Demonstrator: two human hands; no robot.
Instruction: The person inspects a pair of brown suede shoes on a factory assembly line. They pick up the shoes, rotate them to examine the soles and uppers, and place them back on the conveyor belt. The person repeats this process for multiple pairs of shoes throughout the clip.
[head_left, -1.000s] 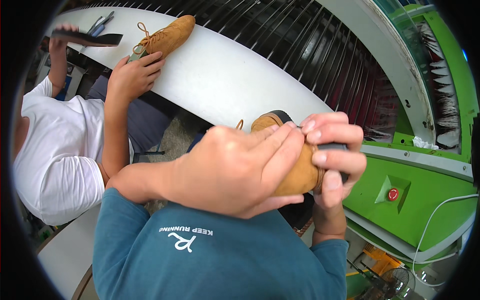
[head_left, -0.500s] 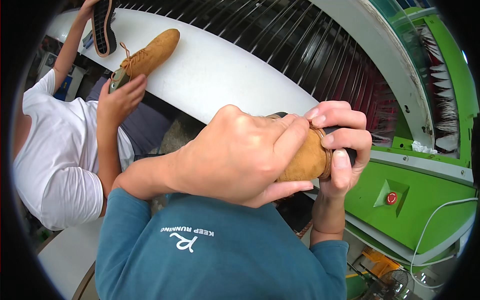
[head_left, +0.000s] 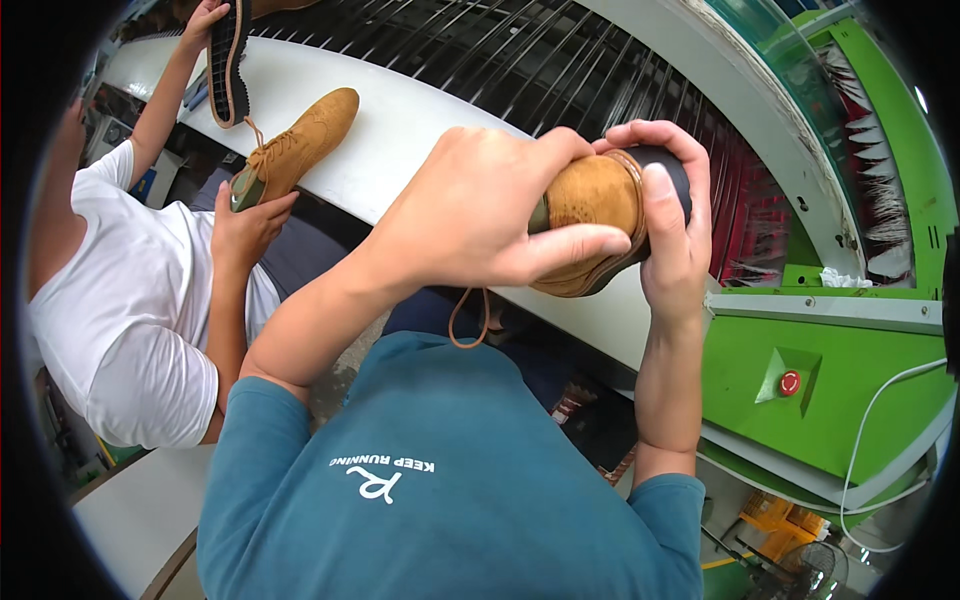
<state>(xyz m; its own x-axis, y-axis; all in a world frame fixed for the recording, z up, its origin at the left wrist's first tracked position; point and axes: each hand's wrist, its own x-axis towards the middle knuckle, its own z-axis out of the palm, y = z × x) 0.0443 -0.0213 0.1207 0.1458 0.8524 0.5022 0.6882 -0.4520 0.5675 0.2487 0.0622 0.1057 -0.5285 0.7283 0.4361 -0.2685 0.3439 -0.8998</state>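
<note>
Both my hands hold a tan suede shoe (head_left: pixel 595 200) above the near edge of the white work surface. My left hand (head_left: pixel 470 210) wraps around the upper, its thumb lying along the side and most fingers hidden behind. A bit of green shows at the shoe's opening, beside that hand. My right hand (head_left: pixel 680 240) grips the rounded end, thumb and fingers around the dark sole (head_left: pixel 668 178). From beneath my left hand hangs a brown lace loop (head_left: pixel 468 318).
At the left, a person in a white shirt (head_left: pixel 140 290) holds another tan shoe (head_left: pixel 310 140) and a dark-soled piece (head_left: pixel 228 75). Beyond the white surface (head_left: pixel 395 135) runs a rack of metal rods (head_left: pixel 500 60). A green machine (head_left: pixel 740 350) with a red button (head_left: pixel 790 383) stands right.
My hands have lifted the shoe up and away from me, turning it so its side, dark sole and lace loop show. The person's shoe and dark-soled piece have shifted slightly lower in view.
</note>
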